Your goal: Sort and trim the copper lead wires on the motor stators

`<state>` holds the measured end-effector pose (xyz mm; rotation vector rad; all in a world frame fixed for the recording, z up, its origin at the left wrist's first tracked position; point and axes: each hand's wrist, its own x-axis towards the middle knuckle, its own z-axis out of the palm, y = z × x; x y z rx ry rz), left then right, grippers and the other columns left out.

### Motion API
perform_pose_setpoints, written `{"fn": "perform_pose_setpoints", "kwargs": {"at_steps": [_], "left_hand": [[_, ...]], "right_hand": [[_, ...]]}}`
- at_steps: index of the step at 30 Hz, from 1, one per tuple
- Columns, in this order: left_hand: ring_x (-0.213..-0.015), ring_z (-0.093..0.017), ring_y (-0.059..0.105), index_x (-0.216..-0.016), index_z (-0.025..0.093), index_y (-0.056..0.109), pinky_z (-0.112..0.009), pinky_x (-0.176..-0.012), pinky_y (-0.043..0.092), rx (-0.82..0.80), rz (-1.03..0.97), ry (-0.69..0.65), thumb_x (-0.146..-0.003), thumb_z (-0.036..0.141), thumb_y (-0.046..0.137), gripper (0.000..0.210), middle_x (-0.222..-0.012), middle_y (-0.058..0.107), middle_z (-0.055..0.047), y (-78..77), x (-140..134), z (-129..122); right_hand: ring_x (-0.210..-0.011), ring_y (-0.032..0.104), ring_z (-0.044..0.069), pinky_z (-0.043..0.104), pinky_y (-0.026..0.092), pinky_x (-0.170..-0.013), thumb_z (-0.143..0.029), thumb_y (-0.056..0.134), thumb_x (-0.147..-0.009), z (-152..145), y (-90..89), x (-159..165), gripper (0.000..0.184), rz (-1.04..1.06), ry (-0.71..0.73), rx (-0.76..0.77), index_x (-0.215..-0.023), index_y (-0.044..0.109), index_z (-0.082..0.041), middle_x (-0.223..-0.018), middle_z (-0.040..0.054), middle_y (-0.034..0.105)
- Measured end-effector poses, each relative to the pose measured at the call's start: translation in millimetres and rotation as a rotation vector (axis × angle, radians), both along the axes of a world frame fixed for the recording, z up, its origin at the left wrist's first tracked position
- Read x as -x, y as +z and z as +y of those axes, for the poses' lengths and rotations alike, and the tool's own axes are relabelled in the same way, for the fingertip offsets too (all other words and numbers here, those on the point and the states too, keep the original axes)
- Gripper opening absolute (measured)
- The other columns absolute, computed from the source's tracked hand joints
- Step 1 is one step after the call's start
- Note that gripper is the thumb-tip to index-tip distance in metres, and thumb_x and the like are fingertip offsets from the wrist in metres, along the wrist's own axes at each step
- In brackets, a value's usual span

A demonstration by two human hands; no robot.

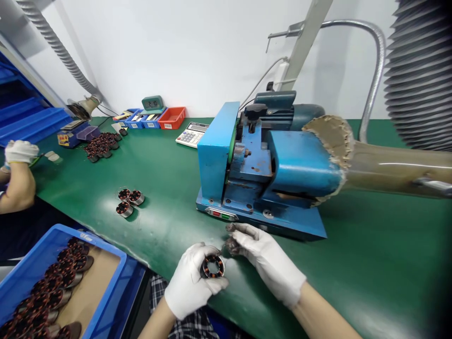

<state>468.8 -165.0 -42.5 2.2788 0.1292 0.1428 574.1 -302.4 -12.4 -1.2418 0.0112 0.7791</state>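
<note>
A wound stator (212, 266) is gripped in the gloved left hand (192, 285) at the near edge of the green bench (169, 221). Its lead wire is pinched by the right hand (263, 261), just before the blue machine (257, 169). The wire is best kept taut and the stator held level. Three stators (127, 201) lie toward the left edge.

blue machine (247, 174) blocking straight ahead, big hose (395, 165) hogging the right, three little coils (129, 201) off left, open green table (169, 221) between coils and machine, blue bin (109, 282) at left edge
</note>
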Motion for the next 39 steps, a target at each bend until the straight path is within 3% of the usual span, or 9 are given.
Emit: {"fn": "perform_pose_setpoints", "kwargs": {"at_steps": [5, 8, 15, 21, 26, 29, 31, 34, 39], "left_hand": [[-0.093, -0.021, 0.054, -0.094, 0.022, 0.053, -0.036, -0.088, 0.041, 0.052, -0.016, 0.036, -0.055, 0.012, 0.072, 0.044, -0.096, 0.06, -0.002, 0.5, -2, -4], [-0.09, -0.02, 0.054, -0.091, 0.022, 0.053, -0.033, -0.084, 0.042, 0.09, 0.001, 0.069, -0.056, 0.013, 0.073, 0.041, -0.095, 0.058, -0.002, -0.5, -2, -5], [-0.085, -0.018, 0.053, -0.078, 0.021, 0.051, -0.03, -0.079, 0.04, 0.108, 0.009, 0.062, -0.059, 0.009, 0.071, 0.03, -0.084, 0.056, 0.001, 4.6, -3, -7], [-0.086, -0.017, 0.051, -0.07, 0.021, 0.05, -0.028, -0.078, 0.038, 0.063, -0.047, -0.051, -0.06, 0.006, 0.07, 0.027, -0.084, 0.055, 0.002, 10.5, -5, -6], [-0.09, -0.019, 0.052, -0.074, 0.021, 0.053, -0.03, -0.081, 0.038, 0.059, -0.027, -0.04, -0.059, 0.005, 0.07, 0.028, -0.088, 0.057, 0.001, 11.1, -5, -5], [-0.094, -0.019, 0.052, -0.078, 0.022, 0.053, -0.031, -0.084, 0.038, 0.052, -0.011, -0.03, -0.058, 0.006, 0.071, 0.032, -0.094, 0.058, 0.0, 9.6, -5, -5], [-0.096, -0.02, 0.051, -0.077, 0.022, 0.053, -0.032, -0.086, 0.037, 0.049, -0.012, -0.023, -0.059, 0.007, 0.071, 0.03, -0.095, 0.058, 0.0, 8.3, -4, -5], [-0.098, -0.02, 0.051, -0.071, 0.022, 0.051, -0.031, -0.086, 0.038, 0.058, -0.032, -0.038, -0.059, 0.006, 0.071, 0.028, -0.092, 0.059, 0.0, 8.1, -4, -5], [-0.101, -0.02, 0.05, -0.062, 0.021, 0.052, -0.031, -0.088, 0.037, 0.078, -0.022, -0.062, -0.059, 0.005, 0.069, 0.024, -0.093, 0.059, 0.001, 10.5, -3, -4]], "right_hand": [[-0.064, 0.055, 0.017, 0.028, 0.042, -0.06, -0.036, 0.074, -0.052, -3, -3.6, 16, 0.031, -0.099, 0.133, 0.154, -0.07, 0.059, -0.016, -0.069, 0.002, 0.062], [-0.057, 0.051, 0.014, 0.025, 0.04, -0.053, -0.036, 0.07, -0.057, 1, -8.4, 26, 0.024, -0.109, 0.112, 0.161, -0.061, 0.056, -0.018, -0.061, -0.0005, 0.058], [-0.037, 0.028, 0.005, 0.019, 0.02, -0.037, -0.043, 0.064, -0.066, -1, -7.5, 25, 0.032, 0.026, 0.133, -0.039, -0.064, 0.045, -0.018, -0.043, -0.008, 0.041], [-0.044, 0.042, 0.009, 0.021, 0.032, -0.042, -0.036, 0.061, -0.066, -3, -4.1, 13, 0.028, -0.119, 0.144, 0.125, -0.083, 0.055, -0.016, -0.058, -0.0035, 0.053], [-0.078, 0.057, 0.018, 0.028, 0.045, -0.07, -0.023, 0.055, -0.075, -10, 12.0, 16, 0.014, -0.607, 0.348, 0.34, -0.088, 0.06, -0.02, -0.085, 0.0026, 0.063], [-0.074, 0.056, 0.02, 0.03, 0.042, -0.066, -0.014, 0.049, -0.078, -16, 18.3, 24, 0.019, -1.097, 0.512, 0.713, -0.092, 0.062, -0.021, -0.081, 0.0056, 0.062], [-0.068, 0.054, 0.021, 0.03, 0.039, -0.06, -0.012, 0.047, -0.079, -17, 18.8, 26, 0.018, -1.257, 0.556, 0.938, -0.086, 0.063, -0.018, -0.075, 0.0077, 0.06], [-0.063, 0.05, 0.017, 0.027, 0.035, -0.056, -0.016, 0.043, -0.082, -14, 15.0, 23, 0.019, -1.08, 0.522, 0.887, -0.069, 0.058, -0.017, -0.068, 0.0051, 0.056], [-0.036, 0.022, 0.006, 0.022, 0.018, -0.037, -0.048, 0.047, -0.075, -3, -3.4, 6, 0.036, -0.093, 0.423, 0.244, -0.055, 0.037, -0.02, -0.043, -0.0083, 0.028]]}}
